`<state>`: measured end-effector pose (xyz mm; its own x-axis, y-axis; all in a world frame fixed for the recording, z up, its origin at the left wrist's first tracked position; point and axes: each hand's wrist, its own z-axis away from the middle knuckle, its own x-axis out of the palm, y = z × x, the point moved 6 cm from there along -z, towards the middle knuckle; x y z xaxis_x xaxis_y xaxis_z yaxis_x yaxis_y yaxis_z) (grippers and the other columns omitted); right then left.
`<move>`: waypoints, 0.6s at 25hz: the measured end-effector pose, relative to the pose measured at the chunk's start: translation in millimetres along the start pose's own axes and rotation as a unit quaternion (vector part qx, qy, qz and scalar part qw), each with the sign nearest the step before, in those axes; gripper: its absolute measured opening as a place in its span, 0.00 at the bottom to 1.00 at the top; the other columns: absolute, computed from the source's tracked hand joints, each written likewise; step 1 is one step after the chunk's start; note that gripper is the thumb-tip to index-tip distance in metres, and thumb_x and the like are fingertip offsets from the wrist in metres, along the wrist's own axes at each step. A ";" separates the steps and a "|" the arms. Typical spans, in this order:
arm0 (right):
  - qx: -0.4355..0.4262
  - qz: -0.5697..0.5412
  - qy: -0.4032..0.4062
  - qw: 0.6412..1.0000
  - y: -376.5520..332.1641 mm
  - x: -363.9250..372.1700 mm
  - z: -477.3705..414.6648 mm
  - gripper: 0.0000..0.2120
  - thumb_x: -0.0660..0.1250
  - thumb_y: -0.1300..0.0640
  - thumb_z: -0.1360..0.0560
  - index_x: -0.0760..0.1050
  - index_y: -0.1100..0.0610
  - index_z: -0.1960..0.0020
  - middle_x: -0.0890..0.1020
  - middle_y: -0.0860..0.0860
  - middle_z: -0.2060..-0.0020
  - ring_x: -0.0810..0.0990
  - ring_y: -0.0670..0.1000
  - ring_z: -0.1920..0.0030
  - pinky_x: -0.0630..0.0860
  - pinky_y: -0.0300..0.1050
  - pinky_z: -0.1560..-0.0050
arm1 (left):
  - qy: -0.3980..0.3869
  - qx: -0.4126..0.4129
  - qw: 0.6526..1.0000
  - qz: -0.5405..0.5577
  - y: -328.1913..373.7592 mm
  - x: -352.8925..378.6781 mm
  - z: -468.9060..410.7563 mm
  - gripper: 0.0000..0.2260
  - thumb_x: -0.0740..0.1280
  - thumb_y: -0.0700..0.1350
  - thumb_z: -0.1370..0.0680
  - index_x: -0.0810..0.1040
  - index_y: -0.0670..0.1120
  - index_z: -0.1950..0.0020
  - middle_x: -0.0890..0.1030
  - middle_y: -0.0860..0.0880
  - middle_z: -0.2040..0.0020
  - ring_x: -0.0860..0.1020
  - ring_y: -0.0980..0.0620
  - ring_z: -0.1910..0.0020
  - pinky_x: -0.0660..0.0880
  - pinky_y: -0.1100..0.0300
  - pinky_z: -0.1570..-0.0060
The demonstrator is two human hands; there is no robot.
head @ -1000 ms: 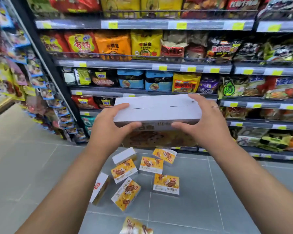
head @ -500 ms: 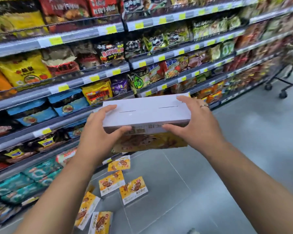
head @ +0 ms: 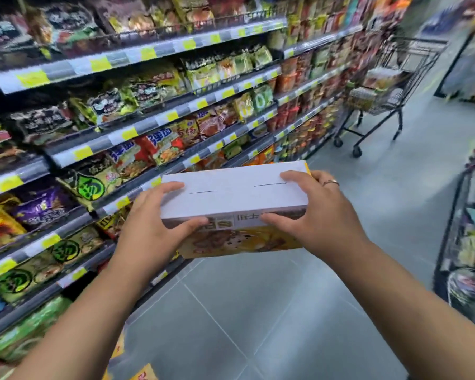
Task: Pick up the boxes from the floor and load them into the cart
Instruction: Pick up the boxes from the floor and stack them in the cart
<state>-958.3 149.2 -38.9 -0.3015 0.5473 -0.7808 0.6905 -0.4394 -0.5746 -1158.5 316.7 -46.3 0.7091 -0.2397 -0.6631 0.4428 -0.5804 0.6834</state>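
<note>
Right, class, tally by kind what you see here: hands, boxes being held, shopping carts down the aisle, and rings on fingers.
Hands: 2, the left hand and the right hand
Box held: 1
Shopping cart: 1
Ring: 1
Total: 5

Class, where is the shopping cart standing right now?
The cart stands upper right in the head view, down the aisle beside the shelves, beyond the held box.
</note>
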 end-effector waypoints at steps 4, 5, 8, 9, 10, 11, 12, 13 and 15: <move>0.035 0.013 0.013 0.999 64.5 -35.3 -62.4 0.35 0.74 0.35 0.37 0.68 0.39 0.33 0.67 0.49 0.35 0.71 0.48 0.41 0.73 0.45 0.43 | -0.041 0.016 0.999 0.020 42.6 75.5 -69.5 0.25 0.76 0.55 0.32 0.74 0.59 0.37 0.71 0.54 0.40 0.68 0.56 0.40 0.63 0.63 0.45; 0.045 0.010 0.020 0.999 80.1 -42.4 -78.8 0.34 0.75 0.36 0.37 0.69 0.39 0.33 0.68 0.49 0.36 0.71 0.48 0.41 0.72 0.44 0.43 | -0.052 0.020 0.998 0.023 50.0 93.6 -88.7 0.25 0.75 0.55 0.32 0.75 0.58 0.37 0.71 0.53 0.40 0.68 0.58 0.42 0.63 0.64 0.45; 0.073 -0.001 0.038 0.997 123.7 -54.9 -129.9 0.34 0.76 0.37 0.37 0.70 0.39 0.34 0.68 0.47 0.39 0.70 0.46 0.44 0.71 0.43 0.44 | -0.078 0.038 0.996 0.029 73.0 146.5 -149.9 0.25 0.75 0.56 0.32 0.75 0.59 0.36 0.71 0.54 0.40 0.67 0.60 0.43 0.65 0.62 0.44; 0.081 -0.005 0.045 0.996 138.1 -57.8 -149.1 0.34 0.76 0.37 0.37 0.70 0.39 0.34 0.68 0.47 0.39 0.70 0.46 0.44 0.71 0.43 0.44 | -0.082 0.046 0.995 0.033 79.2 163.5 -172.4 0.25 0.74 0.57 0.32 0.74 0.59 0.36 0.70 0.55 0.40 0.67 0.60 0.42 0.66 0.62 0.43; 0.088 -0.006 0.051 0.995 151.1 -59.7 -166.9 0.34 0.76 0.38 0.37 0.70 0.39 0.34 0.68 0.47 0.39 0.70 0.46 0.43 0.71 0.43 0.43 | -0.086 0.057 0.994 0.035 83.9 179.4 -193.0 0.25 0.74 0.57 0.32 0.74 0.59 0.35 0.70 0.55 0.40 0.67 0.60 0.42 0.65 0.62 0.43; 0.096 -0.004 0.056 0.994 163.3 -60.7 -183.5 0.33 0.76 0.38 0.37 0.70 0.39 0.35 0.68 0.47 0.39 0.69 0.45 0.44 0.72 0.43 0.42 | -0.091 0.065 0.993 0.040 87.9 195.6 -212.7 0.25 0.74 0.57 0.32 0.75 0.59 0.36 0.70 0.55 0.41 0.67 0.60 0.43 0.65 0.63 0.43; 0.105 -0.002 0.062 0.993 176.8 -61.1 -204.0 0.33 0.76 0.38 0.37 0.69 0.39 0.35 0.68 0.48 0.38 0.68 0.45 0.45 0.72 0.44 0.42 | -0.098 0.071 0.992 0.048 91.3 214.6 -235.8 0.25 0.75 0.57 0.32 0.75 0.59 0.36 0.70 0.55 0.41 0.67 0.61 0.43 0.64 0.64 0.44; 0.110 0.000 0.070 0.991 189.6 -61.6 -226.8 0.33 0.76 0.39 0.37 0.69 0.39 0.35 0.69 0.48 0.38 0.67 0.44 0.46 0.72 0.44 0.42 | -0.102 0.075 0.990 0.060 93.2 233.0 -261.1 0.25 0.75 0.56 0.32 0.75 0.60 0.36 0.70 0.55 0.41 0.68 0.61 0.43 0.64 0.64 0.44; 0.122 0.011 0.086 0.989 213.7 -62.3 -277.4 0.33 0.76 0.40 0.37 0.70 0.39 0.35 0.70 0.49 0.38 0.67 0.44 0.46 0.72 0.43 0.44 | -0.114 0.084 0.987 0.080 98.1 270.2 -318.0 0.25 0.76 0.56 0.33 0.76 0.59 0.37 0.71 0.54 0.41 0.69 0.60 0.43 0.64 0.64 0.44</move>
<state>-609.5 218.8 -45.0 -0.1565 0.6393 -0.7529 0.5105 -0.6002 -0.6157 -748.9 442.5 -61.3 0.6123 -0.4963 -0.6155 0.2239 -0.6378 0.7369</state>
